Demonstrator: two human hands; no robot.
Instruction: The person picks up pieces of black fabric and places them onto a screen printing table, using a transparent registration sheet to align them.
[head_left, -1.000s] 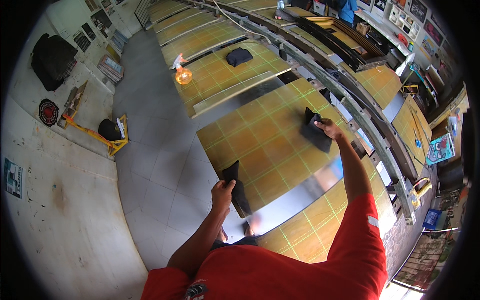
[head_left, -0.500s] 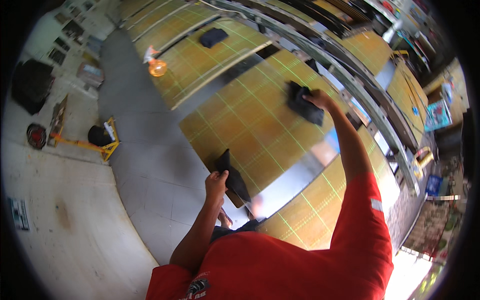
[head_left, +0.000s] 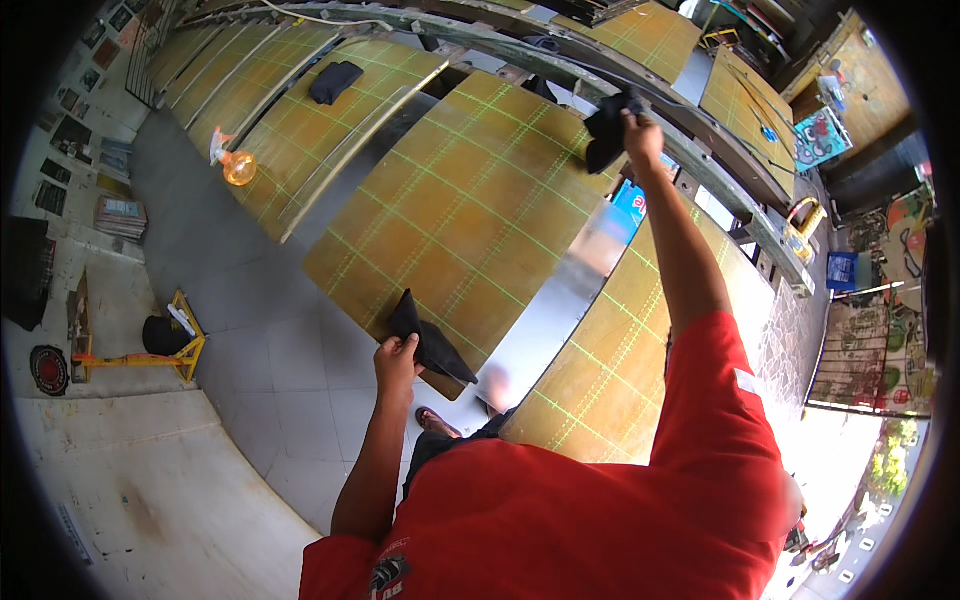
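My left hand (head_left: 398, 364) pinches a piece of black cloth (head_left: 440, 352) at the near left corner of a yellowish board (head_left: 430, 210) marked with a green grid. My arm reaches forward on the right, where my right hand (head_left: 642, 136) grips a second black cloth (head_left: 606, 132) at the board's far right corner, beside the metal rail. Both cloths are bunched and hang or lie partly on the board's surface; I cannot tell exactly how much of each touches it.
An orange spray bottle (head_left: 238, 167) and a folded black cloth (head_left: 335, 82) sit on the neighbouring board to the far left. Another gridded board (head_left: 590, 390) lies nearer right. A long metal rail (head_left: 760, 230) runs along the right. A yellow frame stand (head_left: 185, 355) is by the left wall.
My right hand has moved up and away with its cloth, toward the board's far corner and rail. My left hand stays on its cloth at the near corner. The whole view has shifted.
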